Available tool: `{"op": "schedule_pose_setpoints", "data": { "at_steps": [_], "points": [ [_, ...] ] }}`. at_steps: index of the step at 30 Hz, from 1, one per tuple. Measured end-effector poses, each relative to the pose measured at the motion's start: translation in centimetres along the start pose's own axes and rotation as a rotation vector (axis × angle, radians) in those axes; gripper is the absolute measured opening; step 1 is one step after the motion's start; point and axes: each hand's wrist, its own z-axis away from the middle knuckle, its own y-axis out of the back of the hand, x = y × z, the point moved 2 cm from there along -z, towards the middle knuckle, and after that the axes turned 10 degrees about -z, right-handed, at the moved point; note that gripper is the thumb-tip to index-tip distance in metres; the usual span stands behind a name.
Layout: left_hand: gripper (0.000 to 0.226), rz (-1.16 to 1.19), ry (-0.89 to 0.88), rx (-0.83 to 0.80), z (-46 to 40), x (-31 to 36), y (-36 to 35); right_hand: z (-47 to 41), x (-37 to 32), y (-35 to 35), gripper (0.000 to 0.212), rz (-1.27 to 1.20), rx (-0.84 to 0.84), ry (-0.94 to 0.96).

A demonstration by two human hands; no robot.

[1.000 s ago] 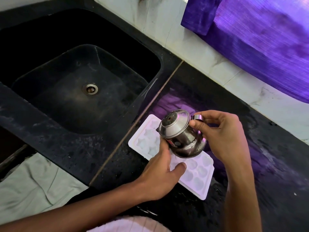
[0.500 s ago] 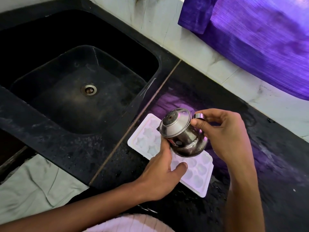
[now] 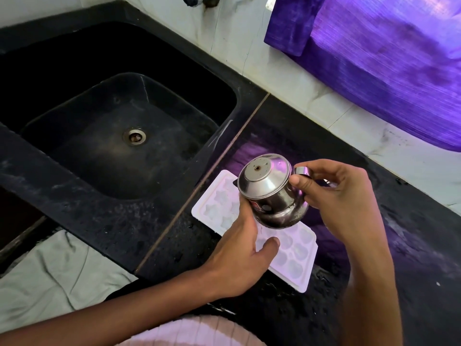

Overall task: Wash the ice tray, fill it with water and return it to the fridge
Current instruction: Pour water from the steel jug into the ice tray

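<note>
**Filling step: pot tipped over the tray**

I read this as step 2 of 3, the fill. The tray lies flat on the black counter, just right of the sink. My left hand rests on the tray's near side, thumb laid on its top face and fingers reaching up beside the pot; I cannot tell whether they curl round anything. My right hand grips the steel pot by its handle, fingers curled, and holds it tilted above the tray's middle.

I cannot see a stream of water; the pot hides the pour point.

Next move, as I judge it:
1. Steady the tray.
2. Work along the remaining cells.
3. Keep the pour slow, since shallow cells spill easily.

Against the frame 1 second back, both hands and the pot keep the same pose. The tray has not shifted on the counter.
</note>
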Motion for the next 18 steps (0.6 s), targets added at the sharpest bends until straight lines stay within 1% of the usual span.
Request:
{"op": "schedule_pose_setpoints", "data": {
  "at_steps": [5,8,12,18],
  "points": [
    [0.095,-0.016,-0.021,-0.003,0.6,0.7,0.2,0.4,-0.2,0.1,0.015,-0.004,-0.015,0.026],
    [0.096,-0.005,-0.013,0.000,1.0,0.9,0.1,0.4,-0.4,-0.1,0.020,0.005,-0.058,0.055],
    [0.094,-0.031,-0.009,0.026,1.8,0.9,0.0,0.4,-0.4,-0.9,0.020,0.074,-0.121,0.077],
    [0.096,-0.033,0.041,-0.027,2.3,0.2,-0.4,0.4,-0.3,-1.6,0.026,0.181,-0.162,0.098]
  ]
}}
